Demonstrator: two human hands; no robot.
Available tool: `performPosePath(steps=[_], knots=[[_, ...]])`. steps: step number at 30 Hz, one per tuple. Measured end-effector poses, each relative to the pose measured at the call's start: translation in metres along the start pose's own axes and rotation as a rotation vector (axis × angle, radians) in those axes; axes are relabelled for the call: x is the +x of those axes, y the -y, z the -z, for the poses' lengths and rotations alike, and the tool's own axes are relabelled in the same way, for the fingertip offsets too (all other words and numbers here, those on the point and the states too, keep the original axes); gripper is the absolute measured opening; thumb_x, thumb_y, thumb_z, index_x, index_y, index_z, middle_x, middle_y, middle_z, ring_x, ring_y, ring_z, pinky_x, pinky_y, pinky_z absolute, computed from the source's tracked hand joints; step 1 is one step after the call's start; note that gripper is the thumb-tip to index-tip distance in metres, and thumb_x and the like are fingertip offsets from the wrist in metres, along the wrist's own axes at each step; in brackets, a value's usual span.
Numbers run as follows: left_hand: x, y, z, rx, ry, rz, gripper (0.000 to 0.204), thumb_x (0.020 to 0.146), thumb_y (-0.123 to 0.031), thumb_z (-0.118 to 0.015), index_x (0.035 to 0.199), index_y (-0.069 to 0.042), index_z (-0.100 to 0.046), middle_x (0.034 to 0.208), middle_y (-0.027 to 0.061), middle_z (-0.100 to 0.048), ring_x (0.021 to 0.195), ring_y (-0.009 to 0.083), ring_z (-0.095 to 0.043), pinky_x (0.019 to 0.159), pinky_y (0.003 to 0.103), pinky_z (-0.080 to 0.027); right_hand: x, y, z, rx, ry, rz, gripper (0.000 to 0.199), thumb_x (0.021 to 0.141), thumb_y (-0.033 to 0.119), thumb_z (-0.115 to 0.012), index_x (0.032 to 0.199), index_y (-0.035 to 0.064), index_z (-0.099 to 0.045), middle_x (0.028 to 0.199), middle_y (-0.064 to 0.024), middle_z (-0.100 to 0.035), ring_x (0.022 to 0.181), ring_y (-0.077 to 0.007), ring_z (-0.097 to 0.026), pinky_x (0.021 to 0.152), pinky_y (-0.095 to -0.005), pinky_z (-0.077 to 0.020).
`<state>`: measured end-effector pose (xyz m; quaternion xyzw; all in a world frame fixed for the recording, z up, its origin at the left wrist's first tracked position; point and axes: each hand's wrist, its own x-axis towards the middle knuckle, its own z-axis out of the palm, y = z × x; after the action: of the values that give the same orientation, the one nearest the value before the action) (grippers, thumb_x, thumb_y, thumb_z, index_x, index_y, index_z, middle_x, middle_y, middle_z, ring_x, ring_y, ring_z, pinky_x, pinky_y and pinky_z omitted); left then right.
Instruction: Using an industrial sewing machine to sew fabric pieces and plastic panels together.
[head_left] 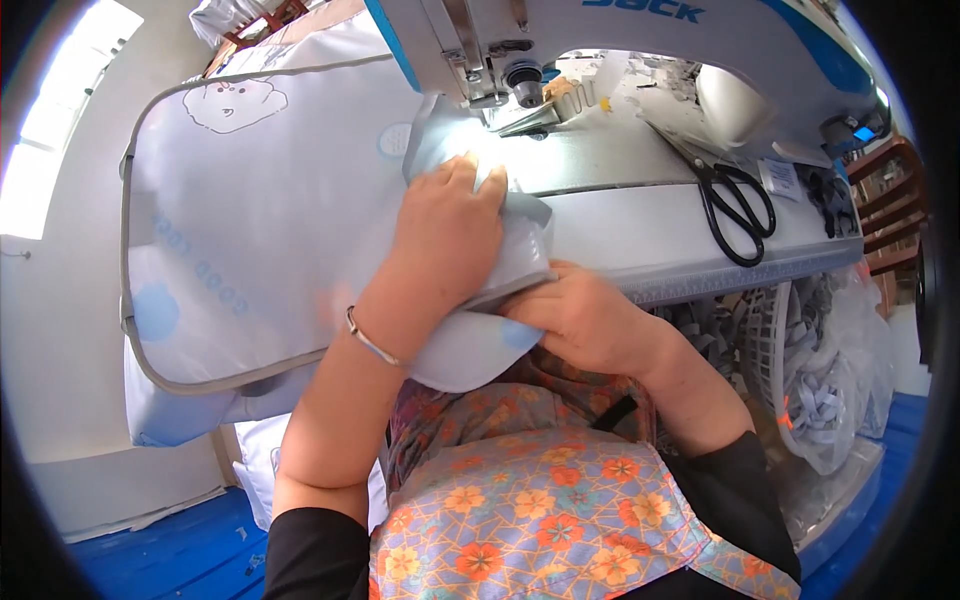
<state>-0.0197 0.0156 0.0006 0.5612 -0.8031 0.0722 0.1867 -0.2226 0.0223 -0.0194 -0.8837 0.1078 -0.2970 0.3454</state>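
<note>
Floral patchwork apron [530,520] lies closest. Left hand [445,235] presses flat, fingers spread, on the pale printed fabric cover with grey piping [260,200]; right hand [585,315] pinches its folded edge. Piping looks sewn around most sides; this corner sits before the sewing machine's needle [522,85], unstitched.

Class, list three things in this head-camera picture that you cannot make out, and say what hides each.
1. Needle point of the white sewing machine: lost in lamp glare, head view.
2. Grey binding strip under the left hand: its course is covered.
3. Right hand fingertips: tucked beneath the pale printed fabric panel.
4. Black scissors: blade tips hidden under the machine arm.
</note>
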Motion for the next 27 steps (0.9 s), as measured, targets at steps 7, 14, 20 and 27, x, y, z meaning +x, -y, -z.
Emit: performPosePath(steps=[7,14,20,27], knots=[[0.01,0.024,-0.009,0.001,-0.117,-0.064,0.027,0.079,-0.007,-0.063,0.104,-0.005,-0.073,0.112,0.0179,-0.067,0.107,0.034,-0.065,0.09,0.042,-0.055,0.017,-0.004,0.0,0.014,-0.079,-0.027,0.034,0.073,-0.004,-0.063,0.105,0.0024,-0.071,0.105,-0.0113,-0.073,0.099,-0.0365,-0.067,0.095,-0.0433,-0.0515],[0.02,0.047,-0.001,-0.095,-0.119,-0.149,0.021,0.078,-0.002,-0.063,0.097,-0.004,-0.072,0.108,0.0132,-0.069,0.099,0.0324,-0.066,0.085,0.041,-0.055,0.029,-0.001,-0.009,-0.02,-0.123,-0.148,0.032,0.075,-0.002,-0.063,0.106,0.0016,-0.069,0.106,-0.0144,-0.072,0.102,-0.0383,-0.066,0.093,-0.0443,-0.0518],[-0.001,0.035,0.013,-0.243,-0.074,-0.021,0.029,0.08,0.001,-0.063,0.106,-0.004,-0.072,0.109,0.0095,-0.069,0.099,0.0314,-0.066,0.086,0.042,-0.055,0.019,-0.004,0.003,0.062,-0.099,-0.116,0.032,0.074,-0.006,-0.062,0.105,-0.0003,-0.069,0.108,-0.0176,-0.071,0.101,-0.0392,-0.067,0.093,-0.0456,-0.0525],[-0.015,0.005,0.015,-0.225,-0.014,0.059,0.04,0.078,0.004,-0.064,0.116,-0.004,-0.069,0.12,0.0114,-0.066,0.108,0.0333,-0.063,0.093,0.042,-0.051,0.012,-0.001,-0.002,-0.245,-0.154,0.002,0.034,0.071,-0.004,-0.066,0.104,-0.001,-0.07,0.106,-0.0191,-0.071,0.101,-0.0382,-0.069,0.092,-0.0462,-0.0552]])
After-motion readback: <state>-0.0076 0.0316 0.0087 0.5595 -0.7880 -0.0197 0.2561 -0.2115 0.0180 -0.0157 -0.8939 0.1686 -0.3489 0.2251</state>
